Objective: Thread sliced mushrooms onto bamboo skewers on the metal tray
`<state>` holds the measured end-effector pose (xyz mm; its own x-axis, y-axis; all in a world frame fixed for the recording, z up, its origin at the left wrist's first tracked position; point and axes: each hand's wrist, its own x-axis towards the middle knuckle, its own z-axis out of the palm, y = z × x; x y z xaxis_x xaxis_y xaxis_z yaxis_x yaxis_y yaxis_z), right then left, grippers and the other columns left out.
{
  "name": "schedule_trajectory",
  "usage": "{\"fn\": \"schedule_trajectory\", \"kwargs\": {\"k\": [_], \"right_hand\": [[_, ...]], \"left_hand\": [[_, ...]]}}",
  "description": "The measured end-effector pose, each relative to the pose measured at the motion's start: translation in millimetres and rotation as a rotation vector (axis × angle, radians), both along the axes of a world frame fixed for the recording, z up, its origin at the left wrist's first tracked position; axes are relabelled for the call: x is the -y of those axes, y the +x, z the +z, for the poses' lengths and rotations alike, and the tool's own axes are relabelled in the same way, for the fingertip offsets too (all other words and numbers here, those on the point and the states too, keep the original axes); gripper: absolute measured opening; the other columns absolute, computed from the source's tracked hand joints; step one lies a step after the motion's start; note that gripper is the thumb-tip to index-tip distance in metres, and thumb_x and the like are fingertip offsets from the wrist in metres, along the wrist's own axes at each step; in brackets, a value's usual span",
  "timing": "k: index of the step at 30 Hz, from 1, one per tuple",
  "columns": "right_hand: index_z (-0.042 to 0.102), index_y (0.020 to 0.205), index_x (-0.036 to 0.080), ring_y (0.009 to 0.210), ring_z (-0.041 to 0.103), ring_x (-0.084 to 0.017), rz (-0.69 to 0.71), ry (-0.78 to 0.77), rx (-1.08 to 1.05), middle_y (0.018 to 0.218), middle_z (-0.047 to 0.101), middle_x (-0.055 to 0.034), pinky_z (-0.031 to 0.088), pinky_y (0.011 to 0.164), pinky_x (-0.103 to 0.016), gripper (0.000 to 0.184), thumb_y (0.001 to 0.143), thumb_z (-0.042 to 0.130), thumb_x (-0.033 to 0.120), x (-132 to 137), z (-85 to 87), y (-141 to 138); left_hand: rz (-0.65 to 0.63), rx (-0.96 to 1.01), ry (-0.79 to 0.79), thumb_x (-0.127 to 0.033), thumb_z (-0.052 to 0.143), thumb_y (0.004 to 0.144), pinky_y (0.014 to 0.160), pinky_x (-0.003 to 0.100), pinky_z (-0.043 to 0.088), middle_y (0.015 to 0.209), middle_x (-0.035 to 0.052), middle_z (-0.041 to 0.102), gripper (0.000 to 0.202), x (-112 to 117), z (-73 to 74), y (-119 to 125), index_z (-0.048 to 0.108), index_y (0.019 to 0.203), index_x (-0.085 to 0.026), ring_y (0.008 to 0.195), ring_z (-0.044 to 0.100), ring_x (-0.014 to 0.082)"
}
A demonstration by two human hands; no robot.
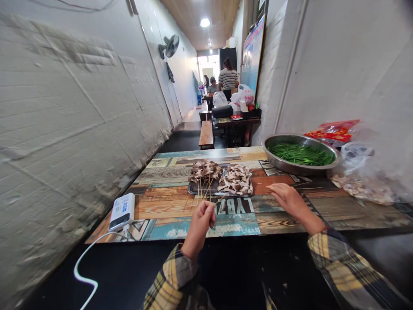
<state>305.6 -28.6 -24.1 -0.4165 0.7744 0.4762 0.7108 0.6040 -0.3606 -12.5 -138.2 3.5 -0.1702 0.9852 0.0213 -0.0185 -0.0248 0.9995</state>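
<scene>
My left hand (203, 217) is closed in front of the metal tray (193, 189), at the near ends of several thin wooden skewers (210, 189). What its fingers hold, if anything, is hidden. Those skewers run up to a pile of brownish mushrooms (204, 170) on the tray's left side. Loose torn pale mushroom pieces (237, 178) fill the right side. To the right of the tray, my right hand (288, 200) hovers low over the table, fingers stretched out to the left and holding nothing I can see. A few thin skewers (305, 188) lie just beyond it.
A steel bowl (271, 157) of green chives stands at the table's back right, beside a red bag (335, 131) and a clear plastic bag (361, 181). A white device (124, 209) with a cable sits at the left edge. People (228, 77) are farther down the room.
</scene>
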Motion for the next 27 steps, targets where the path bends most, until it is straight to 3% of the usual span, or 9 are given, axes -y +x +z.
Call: {"fn": "schedule_trajectory", "kwargs": {"k": [2, 5, 8, 11, 13, 17, 21, 24, 27], "right_hand": [[0.062, 0.12, 0.018, 0.101, 0.063, -0.024, 0.076, -0.18, -0.274, 0.111, 0.068, -0.0119, 0.048, 0.087, -0.039, 0.035, 0.091, 0.048, 0.033, 16, 7.0, -19], [0.051, 0.131, 0.019, 0.089, 0.065, -0.02, 0.131, -0.453, -0.71, 0.109, 0.068, -0.011, 0.051, 0.07, -0.031, 0.044, 0.093, 0.045, 0.041, 36, 19.2, -46], [0.06, 0.117, 0.018, 0.07, 0.06, -0.015, 0.036, -0.52, -1.04, 0.092, 0.068, -0.0071, 0.045, 0.053, -0.023, 0.041, 0.088, 0.054, 0.046, 42, 29.4, -60], [0.065, 0.105, 0.017, 0.057, 0.05, -0.009, -0.054, -0.503, -1.2, 0.072, 0.061, -0.0002, 0.038, 0.047, -0.019, 0.038, 0.081, 0.063, 0.047, 36, 35.6, -56], [0.064, 0.11, 0.018, 0.052, 0.046, -0.008, -0.083, -0.484, -1.193, 0.066, 0.056, 0.0026, 0.035, 0.046, -0.018, 0.042, 0.078, 0.067, 0.044, 32, 37.1, -48], [0.06, 0.12, 0.016, 0.046, 0.039, -0.008, -0.112, -0.496, -1.031, 0.055, 0.051, 0.0052, 0.029, 0.043, -0.019, 0.046, 0.082, 0.062, 0.042, 30, 32.6, -35], [0.065, 0.108, 0.014, 0.041, 0.037, -0.01, -0.111, -0.461, -0.848, 0.044, 0.041, 0.0073, 0.029, 0.043, -0.022, 0.038, 0.088, 0.051, 0.043, 30, 19.0, -42], [0.067, 0.096, 0.015, 0.049, 0.046, -0.012, -0.103, -0.371, -0.762, 0.052, 0.051, 0.0036, 0.036, 0.05, -0.023, 0.031, 0.087, 0.05, 0.04, 21, 9.5, -56], [0.067, 0.087, 0.015, 0.053, 0.051, -0.013, -0.068, -0.343, -0.714, 0.058, 0.055, 0.0017, 0.039, 0.053, -0.023, 0.028, 0.087, 0.049, 0.036, 5, 7.1, -70]], "left_hand": [[-0.06, 0.008, -0.017, -0.047, 0.054, 0.083, 0.042, 0.018, 0.029, 0.052, -0.0064, 0.047, 0.031, 1, -4.8, 18, 0.046, 0.075, -0.019, 0.042, 0.037, 0.0064], [-0.159, 0.017, -0.034, -0.046, 0.052, 0.084, 0.041, 0.018, 0.027, 0.051, -0.006, 0.049, 0.029, 1, -11.6, 43, 0.045, 0.077, -0.019, 0.041, 0.038, 0.0063], [-0.26, 0.006, -0.058, -0.044, 0.052, 0.083, 0.041, 0.018, 0.029, 0.051, -0.0052, 0.051, 0.027, 2, -16.8, 65, 0.044, 0.077, -0.019, 0.039, 0.04, 0.0065], [-0.401, 0.037, -0.093, -0.044, 0.053, 0.083, 0.043, 0.019, 0.033, 0.056, -0.0028, 0.056, 0.027, 0, -18.2, 80, 0.046, 0.079, -0.018, 0.04, 0.046, 0.0071], [-0.426, 0.021, -0.074, -0.041, 0.056, 0.081, 0.047, 0.02, 0.037, 0.063, 0.0002, 0.06, 0.025, -6, -16.0, 85, 0.048, 0.078, -0.017, 0.046, 0.051, 0.0079], [-0.338, -0.06, 0.043, -0.032, 0.054, 0.081, 0.054, 0.023, 0.042, 0.069, 0.0014, 0.061, 0.017, -35, -5.2, 80, 0.053, 0.077, -0.016, 0.053, 0.054, 0.0099], [-0.155, -0.294, 0.225, -0.024, 0.051, 0.082, 0.062, 0.024, 0.042, 0.071, 0.0013, 0.061, 0.01, -76, 4.7, 63, 0.057, 0.078, -0.017, 0.065, 0.056, 0.0127], [0.043, -0.523, 0.316, -0.021, 0.049, 0.084, 0.067, 0.026, 0.041, 0.076, 0.0028, 0.061, 0.012, -103, 6.9, 51, 0.06, 0.08, -0.017, 0.072, 0.056, 0.0148], [0.048, -0.766, 0.381, -0.019, 0.049, 0.085, 0.071, 0.029, 0.041, 0.081, 0.0048, 0.061, 0.014, -121, 4.7, 42, 0.063, 0.082, -0.017, 0.077, 0.055, 0.0169]]}}
